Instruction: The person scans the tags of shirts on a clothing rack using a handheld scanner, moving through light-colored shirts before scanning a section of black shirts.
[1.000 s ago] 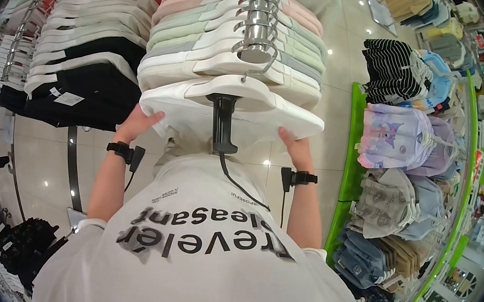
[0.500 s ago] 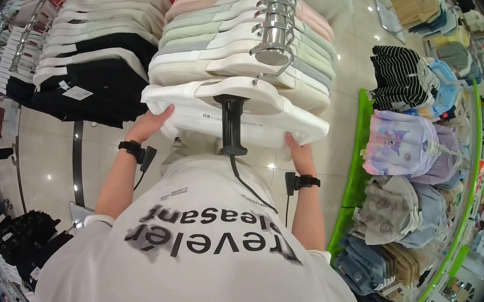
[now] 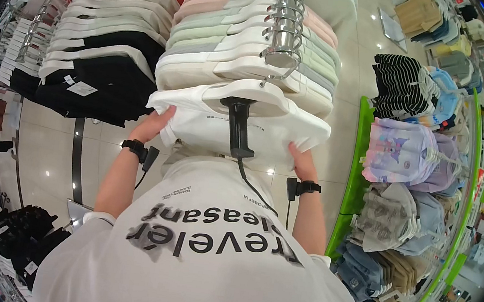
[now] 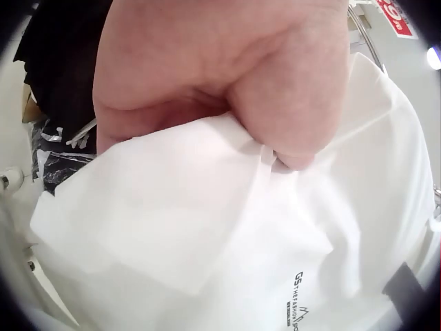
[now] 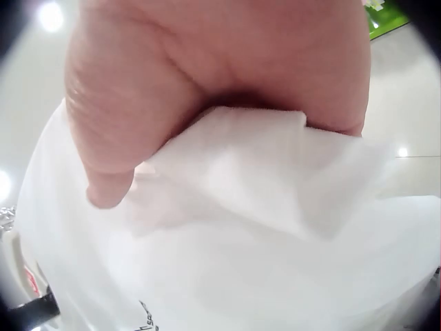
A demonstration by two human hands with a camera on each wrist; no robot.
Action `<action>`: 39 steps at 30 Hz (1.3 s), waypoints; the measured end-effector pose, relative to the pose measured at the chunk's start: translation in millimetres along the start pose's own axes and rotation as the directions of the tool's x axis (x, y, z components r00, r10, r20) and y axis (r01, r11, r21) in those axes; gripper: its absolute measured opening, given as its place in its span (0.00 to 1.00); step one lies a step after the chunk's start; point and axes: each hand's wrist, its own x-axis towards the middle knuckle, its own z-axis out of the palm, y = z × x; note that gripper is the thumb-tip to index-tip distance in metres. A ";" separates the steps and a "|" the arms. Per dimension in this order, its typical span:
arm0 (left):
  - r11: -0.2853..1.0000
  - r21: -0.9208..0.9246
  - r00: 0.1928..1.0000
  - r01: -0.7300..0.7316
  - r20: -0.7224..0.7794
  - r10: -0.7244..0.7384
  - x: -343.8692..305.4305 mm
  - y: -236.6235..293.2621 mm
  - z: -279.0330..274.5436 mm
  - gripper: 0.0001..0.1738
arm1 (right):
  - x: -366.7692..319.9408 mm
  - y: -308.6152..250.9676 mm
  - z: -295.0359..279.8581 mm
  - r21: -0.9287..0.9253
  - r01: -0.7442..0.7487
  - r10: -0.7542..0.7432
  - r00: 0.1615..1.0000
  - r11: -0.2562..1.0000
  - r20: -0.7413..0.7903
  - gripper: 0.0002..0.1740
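Note:
A white T-shirt (image 3: 197, 121) with small dark print hangs on a white hanger (image 3: 270, 96) at the near end of the metal rail (image 3: 284, 35). My left hand (image 3: 152, 127) pinches the shirt's cloth at its left side; in the left wrist view the thumb presses over a fold, with the other fingers hidden behind the fabric. Opposite, my right hand (image 3: 303, 162) grips the right side, its thumb on the front and a loose flap of cloth (image 5: 275, 172) bunched beneath the palm. A black handle with a cable (image 3: 237, 127) overlaps the shirt's middle in the head view.
Pastel shirts on hangers (image 3: 196, 31) crowd the rail behind. To the left hang black garments (image 3: 104, 89) and pale ones. On the right, a green-edged display stand (image 3: 359, 159) carries children's clothes, including a lilac top (image 3: 396, 152). Tiled floor (image 3: 348, 73) runs between.
The head view has shifted so the racks sit further right. Both hands keep hold of the shirt's sides; its cloth has gone from fairly flat to more creased near the hands.

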 end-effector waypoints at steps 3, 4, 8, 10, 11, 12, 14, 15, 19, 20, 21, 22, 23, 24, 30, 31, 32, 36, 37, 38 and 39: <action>0.992 0.065 0.994 -0.109 0.016 0.108 -2.3 -14.6 4.9 0.44 | -13.8 -9.1 14.4 -0.143 -0.004 0.019 0.995 0.990 0.101 0.42; 0.991 0.040 0.991 -0.128 0.037 0.127 1.3 -17.3 4.3 0.44 | -9.7 1.6 13.4 -0.157 -0.029 0.044 0.995 0.987 0.088 0.43; 0.995 0.080 0.998 -0.063 0.016 0.062 -9.7 -5.2 12.1 0.43 | -7.5 23.6 14.8 -0.129 -0.052 0.070 0.987 0.990 0.143 0.43; 0.951 0.265 0.987 -0.157 0.086 0.139 -18.4 1.0 15.1 0.43 | -5.1 35.5 17.2 -0.088 -0.030 0.043 0.988 0.996 0.147 0.43; 0.951 0.264 0.986 -0.159 0.084 0.141 -16.0 -4.0 13.1 0.43 | -4.2 40.9 17.3 -0.088 -0.028 0.042 0.988 0.996 0.150 0.43; 0.943 0.295 0.986 -0.157 0.095 0.134 -12.9 -9.4 11.6 0.42 | -4.6 42.7 20.0 -0.056 -0.041 0.048 0.989 0.998 0.142 0.42; 0.933 0.325 0.987 -0.153 0.103 0.126 -8.1 -19.8 6.6 0.42 | -4.2 43.6 21.1 -0.023 -0.053 0.056 0.989 0.998 0.138 0.41; 0.930 0.330 0.985 -0.164 0.099 0.139 -8.7 -20.9 6.2 0.41 | -3.8 41.9 19.7 -0.124 -0.047 0.060 0.993 0.991 0.106 0.40; 0.982 0.176 0.997 -0.070 -0.032 0.077 -10.6 -19.5 -2.7 0.39 | 0.8 35.3 4.2 -0.167 -0.065 0.077 0.995 0.984 0.068 0.37; 0.982 0.176 0.997 -0.069 -0.034 0.076 -12.1 -16.3 -5.9 0.39 | 2.5 34.0 -4.8 -0.171 -0.110 0.124 0.990 0.979 0.074 0.36; 0.989 0.137 0.997 -0.053 -0.055 0.061 -17.3 -7.3 -7.6 0.39 | 4.9 36.4 -13.5 -0.171 -0.110 0.124 0.989 0.979 0.076 0.36; 0.995 0.098 0.996 -0.036 -0.074 0.044 -19.2 -2.3 -8.3 0.40 | 6.8 38.0 -20.9 -0.043 -0.124 0.127 0.990 0.991 0.060 0.36; 0.995 0.096 0.996 -0.036 -0.075 0.043 -18.7 -1.1 -9.2 0.40 | 8.4 41.2 -25.9 0.086 -0.134 0.131 0.990 0.987 0.044 0.35; 0.996 0.082 0.996 -0.047 -0.078 0.053 -18.0 -0.7 -11.6 0.40 | 3.1 29.5 -23.3 0.151 -0.173 0.165 0.984 0.973 0.066 0.34; 1.000 -0.001 0.996 0.029 -0.083 -0.029 -14.9 0.5 -15.6 0.46 | 5.7 14.1 -22.1 0.248 -0.267 0.274 0.962 0.931 0.006 0.35; 0.997 -0.032 0.995 0.064 -0.076 -0.067 -16.3 2.4 -14.1 0.49 | 7.3 14.9 -23.0 0.245 -0.266 0.273 0.962 0.932 0.007 0.35; 0.997 -0.034 0.995 0.062 -0.078 -0.065 -16.5 2.6 -13.9 0.49 | 9.1 16.0 -23.3 0.270 -0.265 0.271 0.962 0.926 0.015 0.35; 0.996 0.009 0.992 0.093 -0.088 -0.092 -14.2 -1.0 -17.5 0.52 | 8.2 12.3 -22.7 0.285 -0.263 0.263 0.964 0.922 0.038 0.36; 0.987 0.052 0.982 0.150 -0.123 -0.143 -15.0 0.4 -17.9 0.52 | 8.3 13.1 -23.3 0.282 -0.264 0.263 0.964 0.922 0.042 0.36; 0.988 0.049 0.982 0.148 -0.126 -0.141 -16.0 0.7 -16.9 0.52 | 8.6 13.8 -23.9 0.245 -0.275 0.275 0.961 0.930 0.036 0.37; 0.980 0.098 0.973 0.170 -0.174 -0.152 -26.7 14.5 -5.7 0.51 | 9.0 14.7 -24.7 0.207 -0.287 0.287 0.958 0.935 0.031 0.39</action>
